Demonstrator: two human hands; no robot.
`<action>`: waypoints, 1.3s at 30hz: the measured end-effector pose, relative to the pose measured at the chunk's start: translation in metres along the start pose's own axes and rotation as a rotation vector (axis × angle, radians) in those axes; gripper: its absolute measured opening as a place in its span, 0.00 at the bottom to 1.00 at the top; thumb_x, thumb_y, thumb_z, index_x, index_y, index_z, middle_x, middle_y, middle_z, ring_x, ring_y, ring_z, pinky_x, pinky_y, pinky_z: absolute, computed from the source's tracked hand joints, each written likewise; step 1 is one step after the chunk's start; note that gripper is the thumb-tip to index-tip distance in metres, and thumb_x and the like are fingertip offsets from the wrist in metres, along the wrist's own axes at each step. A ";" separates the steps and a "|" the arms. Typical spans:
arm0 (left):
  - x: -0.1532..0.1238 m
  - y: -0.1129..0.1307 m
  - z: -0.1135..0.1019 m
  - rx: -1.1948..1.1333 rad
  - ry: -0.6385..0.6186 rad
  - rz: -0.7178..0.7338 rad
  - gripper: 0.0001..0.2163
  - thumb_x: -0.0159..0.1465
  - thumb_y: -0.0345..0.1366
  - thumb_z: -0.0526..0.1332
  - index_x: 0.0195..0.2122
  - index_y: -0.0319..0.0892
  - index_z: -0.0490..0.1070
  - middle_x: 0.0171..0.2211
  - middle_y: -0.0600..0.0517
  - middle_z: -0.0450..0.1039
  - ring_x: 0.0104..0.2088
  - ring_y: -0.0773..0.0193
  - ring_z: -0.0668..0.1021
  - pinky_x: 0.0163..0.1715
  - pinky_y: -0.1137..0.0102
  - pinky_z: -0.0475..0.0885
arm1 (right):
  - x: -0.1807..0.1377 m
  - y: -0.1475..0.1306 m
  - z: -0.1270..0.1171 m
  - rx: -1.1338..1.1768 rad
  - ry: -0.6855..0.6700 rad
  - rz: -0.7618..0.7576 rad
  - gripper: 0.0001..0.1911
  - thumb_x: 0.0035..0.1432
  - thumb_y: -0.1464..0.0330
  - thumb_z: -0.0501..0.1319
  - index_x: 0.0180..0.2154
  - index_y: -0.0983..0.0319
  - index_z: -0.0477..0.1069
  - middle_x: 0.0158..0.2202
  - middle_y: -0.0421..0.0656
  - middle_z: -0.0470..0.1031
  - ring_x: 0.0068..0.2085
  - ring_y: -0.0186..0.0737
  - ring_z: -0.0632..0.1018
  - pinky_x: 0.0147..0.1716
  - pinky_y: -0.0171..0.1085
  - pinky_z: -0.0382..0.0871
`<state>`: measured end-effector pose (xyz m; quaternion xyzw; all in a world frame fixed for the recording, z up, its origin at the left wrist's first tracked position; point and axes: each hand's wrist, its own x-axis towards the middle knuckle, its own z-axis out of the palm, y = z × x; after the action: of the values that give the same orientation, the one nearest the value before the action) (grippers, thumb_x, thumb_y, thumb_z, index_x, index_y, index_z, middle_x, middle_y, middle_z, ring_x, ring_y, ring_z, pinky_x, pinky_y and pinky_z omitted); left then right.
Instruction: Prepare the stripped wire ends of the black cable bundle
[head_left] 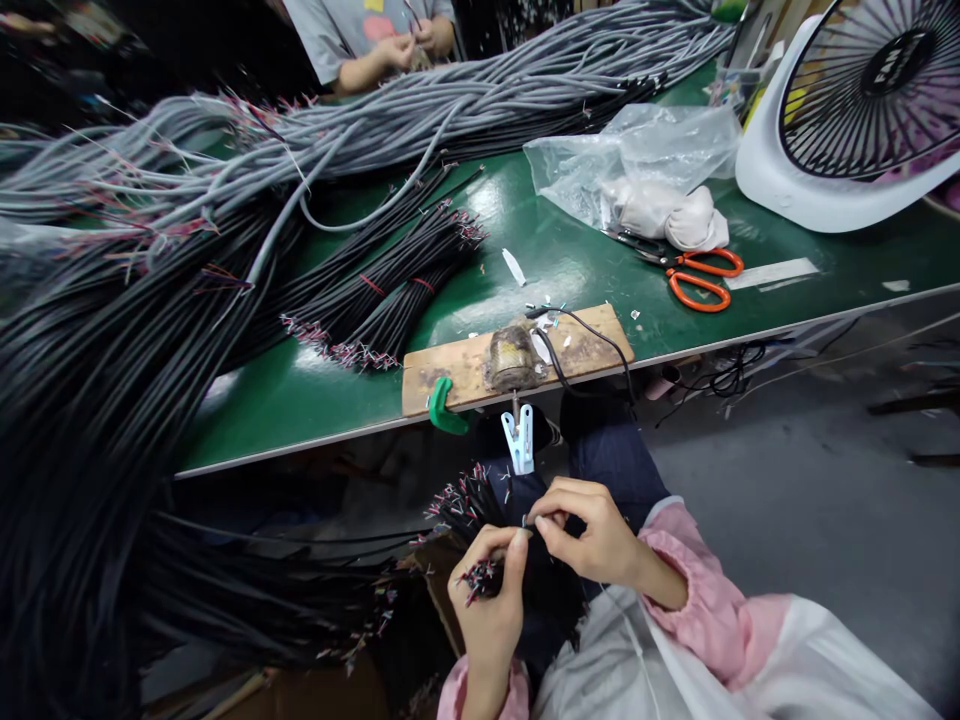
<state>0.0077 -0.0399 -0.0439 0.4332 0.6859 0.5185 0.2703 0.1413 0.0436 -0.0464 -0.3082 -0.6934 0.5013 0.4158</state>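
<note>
Above my lap, my left hand (491, 605) is closed around a bunch of black cables (480, 580) whose ends show short red and white wires. Its thumb and forefinger also pinch near one cable end. Close against it, my right hand (589, 530) pinches the tip of that cable; the fine wires between the fingers are too small to make out. More black cables (465, 505) with stripped ends lie on my lap just beyond the left hand. A light blue clothespin (519, 440) sits on the shaft of a small motor (512, 357), a short way beyond both hands.
The motor is on a wooden board (450, 365) with a green clamp (446, 408) at the table edge. Black cable bundles (390, 285) and grey cables (420, 110) cover the left and back. Orange-handled scissors (697, 280), a plastic bag (637, 150) and a fan (847, 130) are right. A co-worker's hands (412, 45) work opposite.
</note>
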 end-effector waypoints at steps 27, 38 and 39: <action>0.000 0.011 0.004 0.044 -0.115 0.202 0.07 0.63 0.28 0.66 0.29 0.44 0.77 0.23 0.58 0.73 0.23 0.70 0.74 0.25 0.77 0.68 | -0.001 -0.003 -0.008 0.074 0.016 0.141 0.09 0.60 0.70 0.62 0.27 0.64 0.74 0.24 0.39 0.70 0.26 0.33 0.69 0.27 0.33 0.63; -0.004 0.020 0.006 -0.079 0.048 0.054 0.07 0.64 0.33 0.66 0.28 0.43 0.76 0.22 0.58 0.71 0.20 0.70 0.73 0.21 0.77 0.67 | -0.003 -0.004 -0.003 0.253 0.074 0.123 0.11 0.62 0.65 0.66 0.31 0.65 0.80 0.25 0.42 0.73 0.26 0.34 0.71 0.27 0.33 0.65; -0.003 0.022 0.006 -0.084 0.037 0.047 0.07 0.63 0.33 0.66 0.28 0.43 0.77 0.22 0.57 0.71 0.20 0.70 0.73 0.20 0.77 0.67 | -0.002 -0.006 -0.004 0.254 0.077 0.116 0.11 0.62 0.65 0.65 0.32 0.65 0.80 0.26 0.42 0.74 0.27 0.35 0.71 0.27 0.33 0.66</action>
<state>0.0215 -0.0379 -0.0251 0.4278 0.6581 0.5610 0.2630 0.1456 0.0422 -0.0407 -0.3116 -0.5889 0.5960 0.4483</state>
